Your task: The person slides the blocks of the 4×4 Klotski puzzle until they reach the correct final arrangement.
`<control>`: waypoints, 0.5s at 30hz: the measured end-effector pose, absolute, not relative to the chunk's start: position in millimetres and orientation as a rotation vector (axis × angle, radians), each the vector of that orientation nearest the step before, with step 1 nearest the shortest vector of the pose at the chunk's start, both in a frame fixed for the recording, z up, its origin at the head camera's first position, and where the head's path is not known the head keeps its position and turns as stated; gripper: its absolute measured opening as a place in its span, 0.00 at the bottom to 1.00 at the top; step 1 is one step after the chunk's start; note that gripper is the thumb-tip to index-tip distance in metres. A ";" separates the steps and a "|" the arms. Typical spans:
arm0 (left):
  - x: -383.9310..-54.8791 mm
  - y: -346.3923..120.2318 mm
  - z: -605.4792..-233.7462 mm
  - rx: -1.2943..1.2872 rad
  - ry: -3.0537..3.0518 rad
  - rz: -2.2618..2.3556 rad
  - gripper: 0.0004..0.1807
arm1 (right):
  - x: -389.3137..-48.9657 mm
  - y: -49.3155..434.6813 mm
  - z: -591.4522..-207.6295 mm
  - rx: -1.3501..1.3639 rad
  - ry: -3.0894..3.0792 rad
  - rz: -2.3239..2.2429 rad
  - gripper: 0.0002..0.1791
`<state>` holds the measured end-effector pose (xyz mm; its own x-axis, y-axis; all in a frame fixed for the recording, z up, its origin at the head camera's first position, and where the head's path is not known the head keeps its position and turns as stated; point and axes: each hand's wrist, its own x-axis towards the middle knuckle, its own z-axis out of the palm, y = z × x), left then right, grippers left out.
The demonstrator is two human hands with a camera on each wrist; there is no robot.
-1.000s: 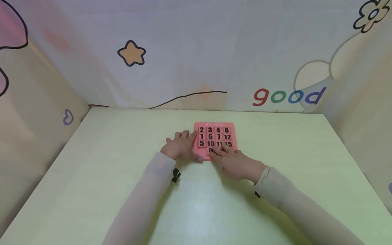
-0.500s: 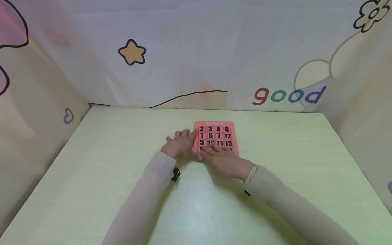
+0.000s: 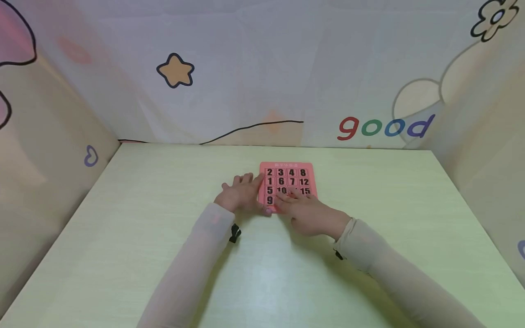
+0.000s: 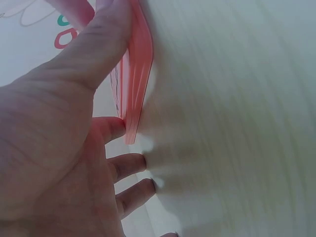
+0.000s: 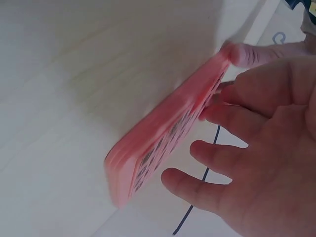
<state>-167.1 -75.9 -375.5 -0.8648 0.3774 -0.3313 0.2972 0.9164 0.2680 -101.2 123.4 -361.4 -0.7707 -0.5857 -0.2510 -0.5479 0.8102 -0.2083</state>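
A pink number slide puzzle [image 3: 286, 166] lies flat on the table in the head view, with black-numbered tiles in rows. The 9 tile [image 3: 269, 200] sits in the bottom left corner. My left hand [image 3: 242, 193] touches the puzzle's left side, index finger along the edge and thumb at the near corner. Its other fingers are spread over the table. My right hand [image 3: 309, 214] lies over the near right part, its fingertips on or just over the lower tiles. It hides most of the bottom row and the tile right of the 10.
The pale table [image 3: 164, 255] has a fabric backdrop [image 3: 246, 68] behind it and at both sides, printed with a star, a flower and the word "good". Long light sleeves cover both forearms, with a black strap piece [image 3: 235, 233] at the left wrist.
The 9 tile has moved left from the bottom row's second column into its corner. My right hand went left, then partly back right. The left hand has stayed in place.
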 end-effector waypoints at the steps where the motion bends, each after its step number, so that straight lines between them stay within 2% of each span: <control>1: -166.9 -75.9 -375.5 0.491 2.694 0.297 0.62 | -100.7 127.6 -360.6 -0.846 2.696 -0.190 0.31; 7: -165.8 -76.2 -374.6 0.486 2.700 0.309 0.62 | -94.3 153.5 -357.7 -0.743 2.704 -0.191 0.30; 15: -165.7 -75.5 -374.0 0.462 2.683 0.321 0.63 | -82.2 169.9 -361.0 -0.744 2.704 -0.153 0.30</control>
